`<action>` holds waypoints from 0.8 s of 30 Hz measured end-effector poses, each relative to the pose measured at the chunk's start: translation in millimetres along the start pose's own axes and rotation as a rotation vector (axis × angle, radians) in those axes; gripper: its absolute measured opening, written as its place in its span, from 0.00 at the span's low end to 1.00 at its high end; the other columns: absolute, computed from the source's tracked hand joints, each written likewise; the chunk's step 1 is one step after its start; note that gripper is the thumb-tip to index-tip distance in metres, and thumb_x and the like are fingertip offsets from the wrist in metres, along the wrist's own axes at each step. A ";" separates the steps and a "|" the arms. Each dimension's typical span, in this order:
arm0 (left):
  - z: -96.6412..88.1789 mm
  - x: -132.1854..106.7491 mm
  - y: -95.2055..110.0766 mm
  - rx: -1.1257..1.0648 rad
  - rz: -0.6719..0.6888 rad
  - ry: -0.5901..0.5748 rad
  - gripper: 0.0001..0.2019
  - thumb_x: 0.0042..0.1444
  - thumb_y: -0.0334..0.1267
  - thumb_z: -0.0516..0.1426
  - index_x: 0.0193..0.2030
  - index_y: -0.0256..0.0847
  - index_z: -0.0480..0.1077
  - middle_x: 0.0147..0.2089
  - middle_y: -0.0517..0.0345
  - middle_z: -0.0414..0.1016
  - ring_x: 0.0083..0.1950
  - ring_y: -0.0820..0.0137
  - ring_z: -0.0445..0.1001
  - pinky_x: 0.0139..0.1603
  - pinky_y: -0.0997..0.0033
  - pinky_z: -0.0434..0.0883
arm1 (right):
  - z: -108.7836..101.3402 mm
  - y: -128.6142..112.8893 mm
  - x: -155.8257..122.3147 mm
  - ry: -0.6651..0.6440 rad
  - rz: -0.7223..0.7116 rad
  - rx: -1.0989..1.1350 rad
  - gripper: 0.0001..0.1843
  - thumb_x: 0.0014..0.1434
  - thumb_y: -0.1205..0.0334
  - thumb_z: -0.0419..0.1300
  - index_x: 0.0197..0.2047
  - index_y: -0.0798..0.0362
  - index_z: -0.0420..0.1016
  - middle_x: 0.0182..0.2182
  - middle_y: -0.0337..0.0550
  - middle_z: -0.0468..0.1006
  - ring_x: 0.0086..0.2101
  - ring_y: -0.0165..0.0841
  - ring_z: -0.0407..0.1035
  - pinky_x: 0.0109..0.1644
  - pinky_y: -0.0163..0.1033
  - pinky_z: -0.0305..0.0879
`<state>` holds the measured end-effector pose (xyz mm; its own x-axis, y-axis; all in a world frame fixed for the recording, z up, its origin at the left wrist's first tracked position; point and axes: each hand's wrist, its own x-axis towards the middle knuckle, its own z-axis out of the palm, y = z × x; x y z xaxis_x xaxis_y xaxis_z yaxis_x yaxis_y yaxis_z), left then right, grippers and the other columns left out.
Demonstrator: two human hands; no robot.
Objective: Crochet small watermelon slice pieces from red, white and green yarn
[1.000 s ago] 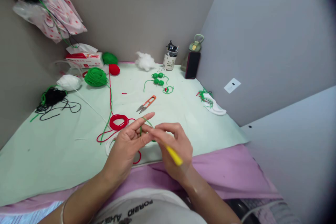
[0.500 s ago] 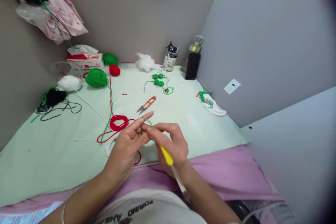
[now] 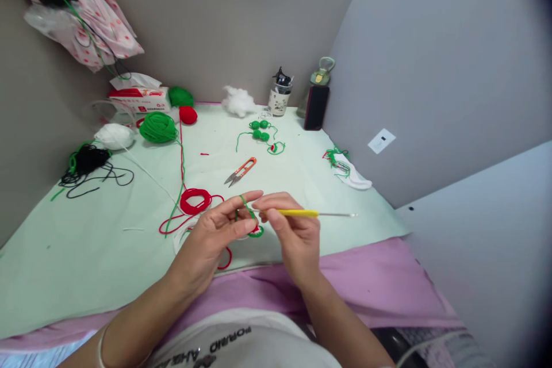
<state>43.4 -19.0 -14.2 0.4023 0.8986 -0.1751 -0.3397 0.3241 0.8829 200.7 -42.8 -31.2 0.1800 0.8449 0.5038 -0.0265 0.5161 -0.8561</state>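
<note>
My left hand (image 3: 224, 227) pinches a small crocheted piece (image 3: 257, 232) in green, red and white between thumb and fingers. Green yarn (image 3: 245, 202) runs over its raised index finger. A crochet hook (image 3: 297, 213) with a yellow handle lies nearly level in my right hand (image 3: 295, 233), held by thumb and fingertips. One metal end points right, while the other reaches the yarn at the left fingers; its tip is hard to make out. Orange-handled thread snips (image 3: 240, 172) lie just beyond my hands. A red yarn coil (image 3: 195, 202) is left of them.
Green yarn (image 3: 158, 127), white yarn (image 3: 114, 136) and black yarn (image 3: 88, 160) lie at the left, before a tissue box (image 3: 142, 100). White stuffing (image 3: 238, 102), green crocheted balls (image 3: 260, 135), a cup (image 3: 279, 100) and a phone (image 3: 316, 108) are at the back.
The hook has swung from pointing down toward my body to lying nearly level, pointing right. My right hand has turned with it, and the crocheted piece now shows below my left fingers.
</note>
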 end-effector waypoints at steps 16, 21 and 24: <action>4.1 2.2 -2.7 -0.172 -0.119 0.020 0.19 0.54 0.39 0.71 0.53 0.43 0.83 0.38 0.55 0.80 0.40 0.68 0.75 0.39 0.74 0.71 | 1.1 8.3 -10.1 -0.057 -0.476 -0.530 0.20 0.67 0.72 0.60 0.58 0.46 0.80 0.45 0.49 0.84 0.44 0.38 0.79 0.44 0.42 0.80; -4.4 3.4 3.5 -0.073 -0.118 0.056 0.19 0.53 0.38 0.71 0.53 0.44 0.83 0.36 0.59 0.74 0.30 0.77 0.65 0.27 0.79 0.62 | -6.8 -7.6 -1.6 0.098 -0.073 -0.102 0.09 0.70 0.63 0.59 0.41 0.50 0.82 0.33 0.43 0.82 0.30 0.33 0.76 0.35 0.41 0.76; -0.6 0.4 0.6 0.002 -0.021 0.084 0.21 0.54 0.38 0.71 0.56 0.46 0.82 0.37 0.61 0.73 0.34 0.75 0.68 0.34 0.79 0.66 | -4.0 -5.4 -2.8 0.072 -0.001 -0.055 0.10 0.71 0.62 0.59 0.40 0.50 0.82 0.33 0.42 0.81 0.28 0.31 0.75 0.33 0.40 0.76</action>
<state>42.8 -18.3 -14.0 0.3365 0.9132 -0.2297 -0.3298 0.3428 0.8796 204.2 -48.5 -28.4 0.2501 0.8309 0.4970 0.0275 0.5071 -0.8615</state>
